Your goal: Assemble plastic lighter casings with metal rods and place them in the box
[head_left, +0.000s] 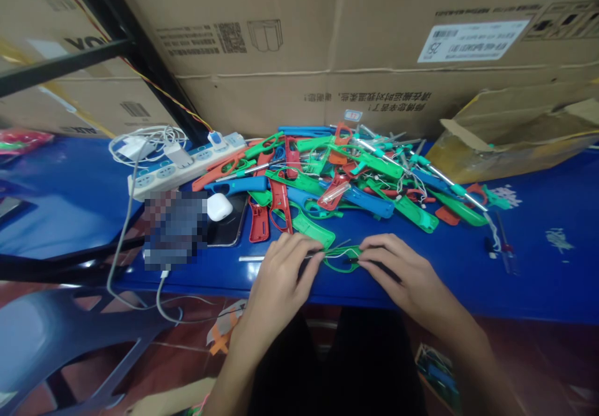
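My left hand (290, 272) is closed over a thin metal lighter tube (250, 259), whose bare end sticks out to the left. From between its thumb and fingers a white wire (346, 252) runs across to the right hand. My right hand (397, 269) pinches a small black part (352, 260) at that side of the wire. Between both hands, at the front of the blue table, lies a green lighter handle shell (341, 269), partly covered by the fingers. Just beyond it is a heap of red, blue and green lighter shells (311, 229), with more metal tubes and wires.
A power strip (187, 168) with chargers, a white earbud case (219, 207) and a blurred-out dark device (175, 229) are at left. Rightward lie a screwdriver (510, 260) and an open carton (468, 154). A large cardboard box (281, 85) stands behind; a plastic stool (60, 341) is lower left.
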The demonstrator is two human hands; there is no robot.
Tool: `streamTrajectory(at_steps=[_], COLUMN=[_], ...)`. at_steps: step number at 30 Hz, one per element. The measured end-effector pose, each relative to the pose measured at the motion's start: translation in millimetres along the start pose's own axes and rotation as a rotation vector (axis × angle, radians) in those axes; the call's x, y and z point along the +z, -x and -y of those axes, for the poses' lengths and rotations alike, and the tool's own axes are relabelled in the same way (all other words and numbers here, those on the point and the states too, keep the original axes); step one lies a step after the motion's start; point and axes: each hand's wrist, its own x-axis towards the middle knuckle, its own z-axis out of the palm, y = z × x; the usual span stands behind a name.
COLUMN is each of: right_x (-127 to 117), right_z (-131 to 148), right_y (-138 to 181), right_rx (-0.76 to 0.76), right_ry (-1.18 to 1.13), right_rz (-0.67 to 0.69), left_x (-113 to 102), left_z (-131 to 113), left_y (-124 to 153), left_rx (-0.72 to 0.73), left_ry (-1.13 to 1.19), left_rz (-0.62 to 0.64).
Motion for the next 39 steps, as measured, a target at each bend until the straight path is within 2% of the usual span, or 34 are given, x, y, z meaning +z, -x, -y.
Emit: streamTrajectory(at_steps=[6,13,23,39], right_x=[-2,-3,-3,-2], right_z=[-3,-6,-8,-5], right_y=[5,11,8,7], right_rx=[-0.108,-0.092,-0.06,-0.009], right_ry=[0.106,0.103,0.034,0.032], right_rz=[-0.016,-0.002,-0.031,-0.041], left_x=[-8,-24,-17,-13], left_z=[0,16,15,16], left_y=[6,17,9,5], left_rx=[0.025,0.057,0.108,0.113], left_ry=[-0.071,-0.175,-0.158,-0.139], left_rz=[-0.135,-0.028,-0.047,-0.044])
